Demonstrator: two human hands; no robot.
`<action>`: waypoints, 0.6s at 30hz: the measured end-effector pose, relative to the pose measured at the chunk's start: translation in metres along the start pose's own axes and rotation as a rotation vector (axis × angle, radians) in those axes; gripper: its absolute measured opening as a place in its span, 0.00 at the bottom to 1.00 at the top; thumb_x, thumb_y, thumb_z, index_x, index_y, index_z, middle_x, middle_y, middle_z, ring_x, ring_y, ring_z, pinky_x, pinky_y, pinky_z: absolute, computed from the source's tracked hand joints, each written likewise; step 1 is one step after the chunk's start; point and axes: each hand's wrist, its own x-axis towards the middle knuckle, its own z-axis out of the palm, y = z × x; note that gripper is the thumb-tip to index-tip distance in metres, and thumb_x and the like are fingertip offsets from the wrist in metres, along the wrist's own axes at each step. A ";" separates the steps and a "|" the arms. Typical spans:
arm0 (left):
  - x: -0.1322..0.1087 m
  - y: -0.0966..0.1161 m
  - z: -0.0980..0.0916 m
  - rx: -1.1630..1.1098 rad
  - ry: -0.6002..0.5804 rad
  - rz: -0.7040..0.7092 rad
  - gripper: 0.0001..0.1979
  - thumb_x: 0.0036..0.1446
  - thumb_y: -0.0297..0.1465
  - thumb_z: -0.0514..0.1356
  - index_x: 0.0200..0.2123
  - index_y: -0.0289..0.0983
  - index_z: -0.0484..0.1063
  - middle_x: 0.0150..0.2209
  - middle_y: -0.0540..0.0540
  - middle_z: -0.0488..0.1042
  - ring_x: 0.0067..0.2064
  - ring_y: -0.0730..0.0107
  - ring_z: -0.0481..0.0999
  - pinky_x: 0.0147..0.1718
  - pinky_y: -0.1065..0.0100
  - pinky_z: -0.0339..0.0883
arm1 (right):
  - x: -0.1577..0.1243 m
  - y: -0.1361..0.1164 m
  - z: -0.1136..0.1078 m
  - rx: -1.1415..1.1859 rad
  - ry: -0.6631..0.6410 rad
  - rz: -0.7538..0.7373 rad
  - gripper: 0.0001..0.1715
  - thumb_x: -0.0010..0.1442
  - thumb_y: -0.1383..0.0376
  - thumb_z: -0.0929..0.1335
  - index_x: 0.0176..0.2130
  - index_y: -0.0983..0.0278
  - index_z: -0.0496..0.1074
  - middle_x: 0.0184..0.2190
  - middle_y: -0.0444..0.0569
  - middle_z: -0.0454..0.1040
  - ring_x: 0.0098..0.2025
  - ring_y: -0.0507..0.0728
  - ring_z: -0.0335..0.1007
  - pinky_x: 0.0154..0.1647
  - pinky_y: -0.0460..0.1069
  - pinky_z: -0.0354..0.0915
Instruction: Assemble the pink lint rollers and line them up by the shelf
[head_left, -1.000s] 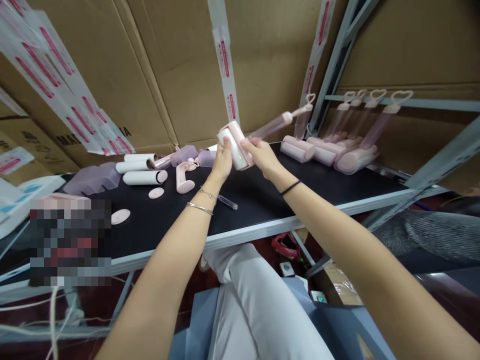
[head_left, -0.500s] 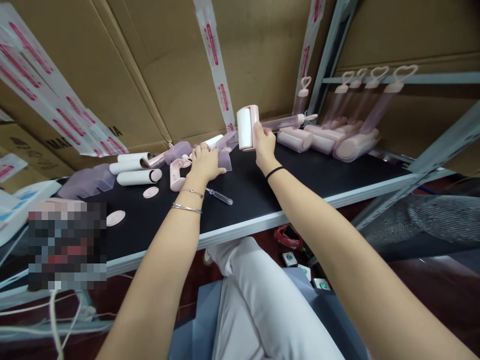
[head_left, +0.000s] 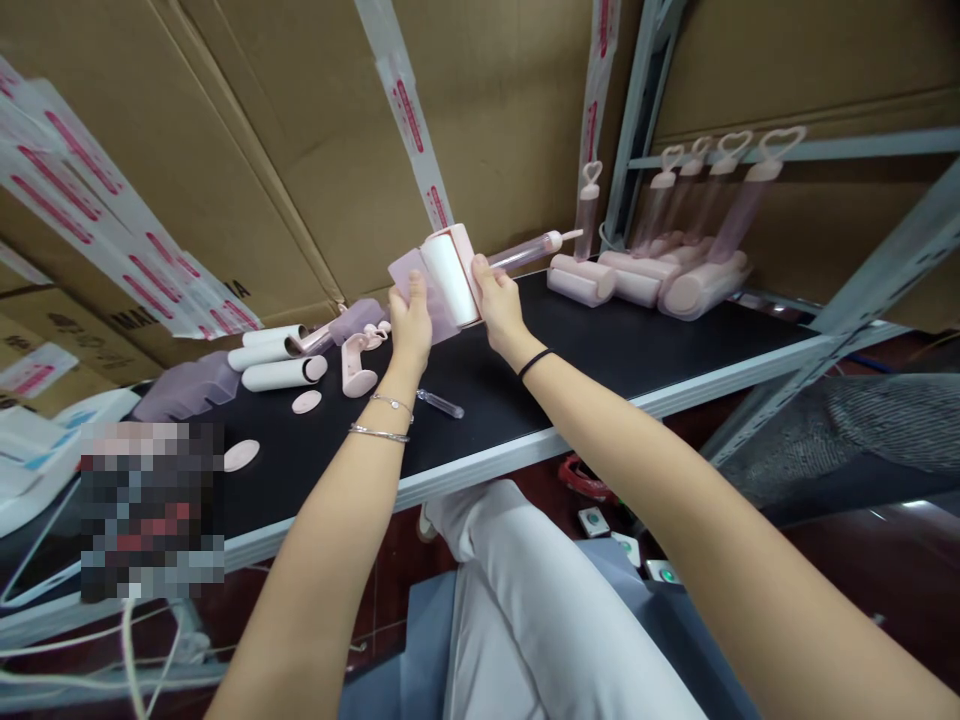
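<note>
My right hand [head_left: 499, 305] is closed around the pink end of a lint roller [head_left: 450, 278], whose white roll faces me. A clear handle [head_left: 525, 250] with a pale pink tip shows behind that hand; whether it joins this roller I cannot tell. My left hand [head_left: 412, 325] grips a translucent lilac cover [head_left: 409, 268], thumb on its face. The cover lies against the left side of the roller, both held above the black shelf top. Below my left hand a small clear-handled screwdriver [head_left: 441, 404] lies on the surface. A pink roller frame [head_left: 356, 368] rests to the left.
White sticky rolls [head_left: 277, 374], lilac covers [head_left: 187, 388] and pink discs [head_left: 241, 456] lie on the left. Finished-looking lint rollers [head_left: 637, 278] with heart-shaped loops stand at right. Large cardboard boxes [head_left: 300, 130] back the shelf; a metal upright [head_left: 877, 265] rises at right.
My left hand has picked up a lilac cover from the shelf and raised it to the roller. My right hand has brought the lint roller left, tilting it.
</note>
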 end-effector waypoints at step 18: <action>-0.010 0.001 0.004 -0.048 -0.041 -0.015 0.19 0.66 0.46 0.48 0.54 0.44 0.62 0.56 0.45 0.71 0.58 0.72 0.71 0.55 0.71 0.63 | -0.016 -0.006 0.008 0.252 -0.277 0.172 0.36 0.56 0.38 0.62 0.43 0.65 0.71 0.40 0.48 0.77 0.49 0.57 0.72 0.53 0.52 0.68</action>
